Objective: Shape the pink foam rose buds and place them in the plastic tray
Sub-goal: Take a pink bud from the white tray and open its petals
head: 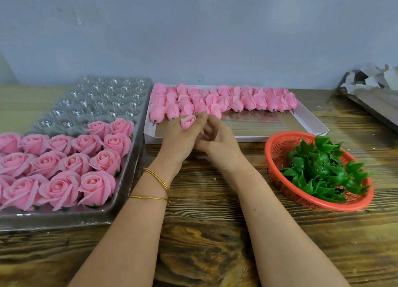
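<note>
My left hand [179, 137] grips a small pink foam rose bud [188, 121] near the middle of the table, its open end facing up. My right hand [217, 139] lies against the left one with its fingers curled towards the bud; whether it holds anything is hidden. On the left stands the clear plastic tray [90, 97], its near half filled with several opened pink roses [64, 164], its far cups bare. A shallow white box [310, 120] behind my hands holds several closed pink buds [226, 98] in rows.
A red plastic basket [277, 145] with several green leaf calyxes [323, 168] sits at the right. Crumpled grey paper [370, 82] lies at the far right edge. A grey wall closes off the back of the wooden table [204, 233].
</note>
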### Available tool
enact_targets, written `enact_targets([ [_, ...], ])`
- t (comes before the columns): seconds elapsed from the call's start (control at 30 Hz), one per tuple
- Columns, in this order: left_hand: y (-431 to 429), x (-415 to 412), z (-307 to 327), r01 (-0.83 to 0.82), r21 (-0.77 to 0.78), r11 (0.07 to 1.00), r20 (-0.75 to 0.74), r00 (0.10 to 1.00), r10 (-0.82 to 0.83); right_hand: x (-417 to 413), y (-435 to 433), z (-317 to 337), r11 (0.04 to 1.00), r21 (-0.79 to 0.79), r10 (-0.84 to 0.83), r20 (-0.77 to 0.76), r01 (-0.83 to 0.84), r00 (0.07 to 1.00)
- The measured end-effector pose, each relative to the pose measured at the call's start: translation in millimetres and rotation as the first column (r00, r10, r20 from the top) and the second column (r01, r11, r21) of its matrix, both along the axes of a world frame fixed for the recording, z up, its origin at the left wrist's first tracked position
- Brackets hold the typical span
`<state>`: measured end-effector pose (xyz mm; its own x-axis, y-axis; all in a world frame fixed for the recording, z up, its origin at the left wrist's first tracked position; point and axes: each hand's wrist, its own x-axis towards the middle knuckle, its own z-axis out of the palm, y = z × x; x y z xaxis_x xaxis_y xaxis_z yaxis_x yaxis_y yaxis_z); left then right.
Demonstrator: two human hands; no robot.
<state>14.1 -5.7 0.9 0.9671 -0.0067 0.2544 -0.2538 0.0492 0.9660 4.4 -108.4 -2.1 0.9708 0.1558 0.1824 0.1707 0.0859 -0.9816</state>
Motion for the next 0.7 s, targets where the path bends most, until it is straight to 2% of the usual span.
enact_targets([
  [0.2, -3.6, 0.3, 1.1, -0.014, -0.052, 0.999, -0.036, 0.999, 0.012, -1.4, 1.8, 1.1, 0.996, -0.051, -0.065, 0.038, 0.067, 0.997],
  [0.4, -3.6, 0.5, 0.7, 0.051, -0.09, 0.995, -0.032, 0.998, -0.054, -1.1, 2.0, -0.2, 0.993, -0.069, -0.089, 0.05, 0.092, 0.995],
  [0.7, 3.5, 1.2, -0.4, 0.056, -0.004, 0.998, 0.002, 0.998, -0.056, 2.0, -0.3, -3.6, 1.0, 0.015, 0.013, 0.007, -0.013, 1.0],
])
